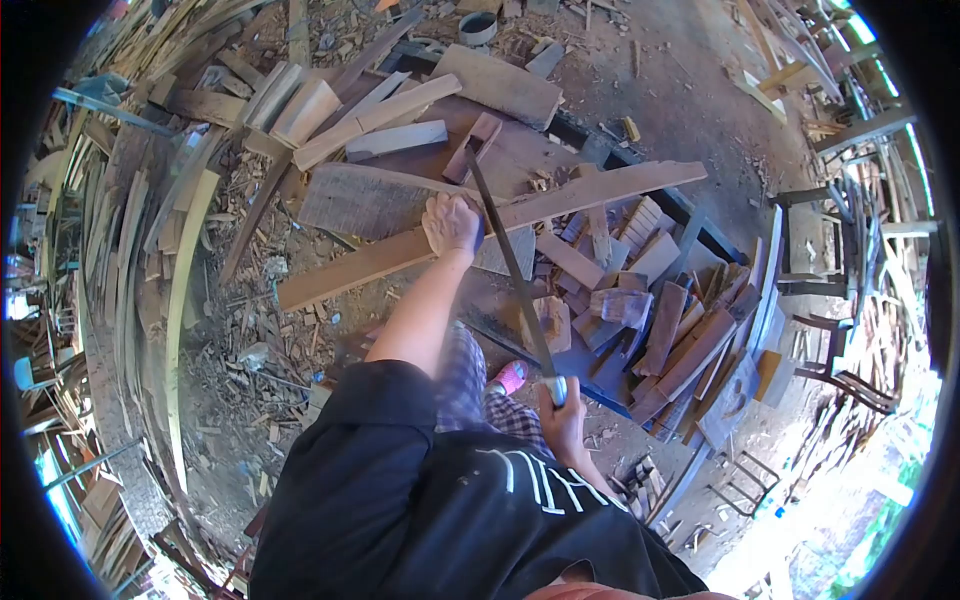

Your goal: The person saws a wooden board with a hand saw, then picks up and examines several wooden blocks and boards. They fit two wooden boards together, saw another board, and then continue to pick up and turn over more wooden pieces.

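Note:
A long wooden plank (360, 268) lies slanted across other boards, its right end higher in the view. My left hand (452, 224) is closed over the plank near its middle. In my right hand (562, 412), low and close to my body, is the handle of a long saw (515, 275). The narrow dark blade runs up and left from that hand and crosses the plank just right of my left hand. Its far end reaches a small wooden block with a slot (474, 146). Whether the teeth are in the wood cannot be made out.
Cut wood pieces (660, 320) are heaped on the right. Boards (390, 118) and a wide plank (497, 85) lie beyond the work. A round container (478, 28) stands at the far edge. Long strips (185, 300) line the left side. Chips cover the ground around a pink sandal (511, 376).

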### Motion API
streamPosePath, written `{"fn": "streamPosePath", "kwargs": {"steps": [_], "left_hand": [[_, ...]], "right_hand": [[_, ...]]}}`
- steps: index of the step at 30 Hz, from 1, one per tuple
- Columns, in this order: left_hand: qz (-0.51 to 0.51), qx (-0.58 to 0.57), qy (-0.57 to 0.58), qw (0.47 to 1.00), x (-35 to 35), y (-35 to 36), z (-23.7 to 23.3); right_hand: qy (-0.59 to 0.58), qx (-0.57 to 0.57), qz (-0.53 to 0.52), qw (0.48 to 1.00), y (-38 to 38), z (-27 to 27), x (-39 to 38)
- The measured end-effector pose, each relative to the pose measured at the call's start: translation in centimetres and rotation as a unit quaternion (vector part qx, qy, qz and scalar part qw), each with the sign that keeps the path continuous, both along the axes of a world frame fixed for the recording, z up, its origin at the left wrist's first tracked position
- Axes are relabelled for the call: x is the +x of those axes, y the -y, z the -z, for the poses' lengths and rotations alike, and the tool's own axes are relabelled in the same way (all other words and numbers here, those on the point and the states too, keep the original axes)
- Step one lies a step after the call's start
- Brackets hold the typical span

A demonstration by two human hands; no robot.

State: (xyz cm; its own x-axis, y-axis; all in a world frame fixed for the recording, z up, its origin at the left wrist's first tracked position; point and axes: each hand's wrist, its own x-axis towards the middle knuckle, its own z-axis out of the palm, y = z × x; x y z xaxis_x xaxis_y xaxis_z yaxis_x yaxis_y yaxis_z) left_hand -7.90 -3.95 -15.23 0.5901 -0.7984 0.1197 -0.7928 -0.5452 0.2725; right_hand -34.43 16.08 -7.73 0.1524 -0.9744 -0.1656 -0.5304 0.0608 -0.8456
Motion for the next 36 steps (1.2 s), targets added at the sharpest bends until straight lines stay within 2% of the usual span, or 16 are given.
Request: {"fn": "streamPosePath", "kwargs": {"steps": [3,6,10,12,14,17,20,23,24,26,27,30,31,33,34,36], "left_hand": [[-0.005,-0.016,-0.030,0.999,-0.1,-0.1,-0.6],[0.001,-0.015,-0.012,1.000,-0.3,-0.3,-0.8],[0.004,0.011,-0.008,1.000,-0.2,0.1,-0.6],[-0.007,-0.008,-0.011,1.000,-0.4,-0.1,-0.9],[-0.012,-0.021,-0.011,1.000,0.0,0.2,0.5],[-0.003,-0.022,-0.002,1.000,0.1,-0.2,0.4],[0.003,-0.011,0.001,1.000,-0.2,0.0,-0.3],[0.006,-0.003,0.002,1.000,0.0,-0.3,-0.6],[0.003,-0.003,-0.006,1.000,-0.2,-0.1,-0.6],[-0.009,-0.023,-0.019,1.000,-0.1,0.4,1.2],[-0.023,-0.040,-0.025,0.999,0.2,0.3,1.9],[-0.037,0.003,-0.060,0.998,-0.7,-0.4,-1.6],[-0.011,0.034,-0.037,0.999,0.2,0.1,1.8],[-0.014,0.074,-0.051,0.996,0.1,0.0,-0.4],[-0.048,0.013,-0.037,0.998,0.4,0.6,3.9],[-0.014,0.013,-0.035,0.999,0.1,0.0,1.9]], "right_hand": [[0.021,0.019,0.005,1.000,1.5,0.2,1.2],[-0.011,-0.072,-0.018,0.997,8.2,0.8,6.7],[0.005,-0.106,-0.020,0.994,8.2,0.8,6.7],[0.030,-0.021,0.013,0.999,4.1,0.6,3.3],[0.021,0.014,0.006,1.000,0.8,-0.3,0.4],[0.035,0.031,0.008,0.999,2.3,-0.5,1.2],[-0.015,-0.077,-0.010,0.997,8.4,1.0,6.4],[-0.014,-0.042,-0.014,0.999,9.4,0.7,7.5],[-0.014,-0.126,-0.027,0.992,8.5,-0.1,6.6],[0.028,-0.014,0.018,0.999,4.3,0.1,3.3],[0.025,0.006,0.019,0.999,2.1,-0.2,1.5],[0.016,0.034,0.005,0.999,1.6,-1.4,0.2],[0.005,0.033,0.002,0.999,2.3,-1.4,1.0],[0.046,-0.045,0.004,0.998,6.3,-0.6,4.7],[0.023,-0.092,-0.012,0.995,7.8,1.5,5.9],[0.000,-0.105,-0.032,0.994,8.5,2.0,6.6]]}}
